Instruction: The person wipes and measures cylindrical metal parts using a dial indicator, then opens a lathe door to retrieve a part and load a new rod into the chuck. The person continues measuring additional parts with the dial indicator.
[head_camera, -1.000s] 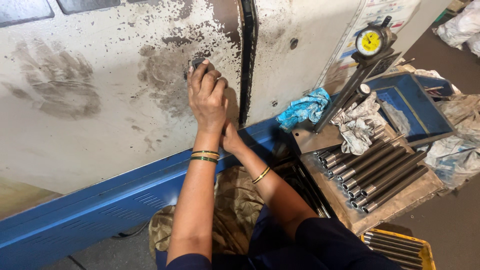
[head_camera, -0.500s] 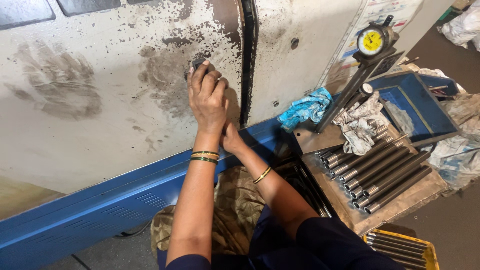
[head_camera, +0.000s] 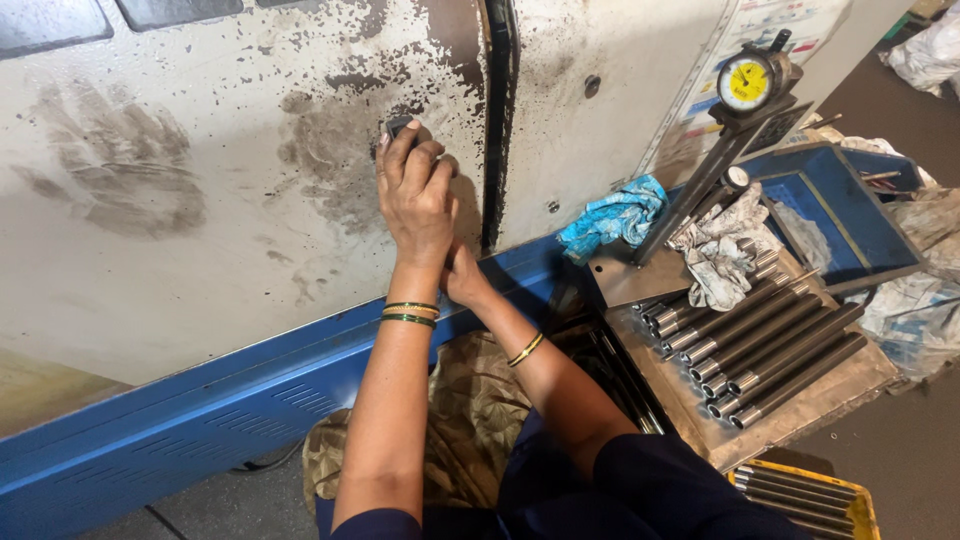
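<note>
Dark knob (head_camera: 398, 125) sits on the grimy white machine door (head_camera: 250, 180), just left of the black vertical door seam (head_camera: 498, 120), in a patch of smeared dirt. Only its top edge shows above the knuckles.

Left hand (head_camera: 415, 195): raised flat against the door, fingers (head_camera: 400, 150) curled over and grasping the knob. Two bangles (head_camera: 410, 313), gold and green, on that wrist.

Right hand (head_camera: 462, 275): directly below the left hand, tucked behind the left wrist, pressed near the door's lower edge by the seam. Its fingers are hidden; cannot tell whether clenched or released. Thin gold bangle (head_camera: 526, 349) on that forearm.

Left of the knob, well apart: a dark handprint smudge (head_camera: 120, 180) on the door. Below the knob: blue machine base (head_camera: 180, 420) with louvre slots, running diagonally.

Right of the seam: second white panel (head_camera: 600, 110) with a small dark stud. Lower right of the knob: metal worktop (head_camera: 790, 400) carrying a row of long steel rods (head_camera: 760, 340) lying side by side, ends toward the machine. On it, a stand with a yellow-faced dial gauge (head_camera: 746, 84) leaning up toward the panel. Crumpled blue rag (head_camera: 612, 215) at the stand's foot; grey-white rag (head_camera: 715, 250) just beside the rods. Blue tray (head_camera: 850, 225) beyond the rods. Yellow crate (head_camera: 800, 495) with more rods below the worktop, bottom edge of view.

Person wears dark blue clothing; brownish cloth (head_camera: 460, 420) underneath, against the blue base.
</note>
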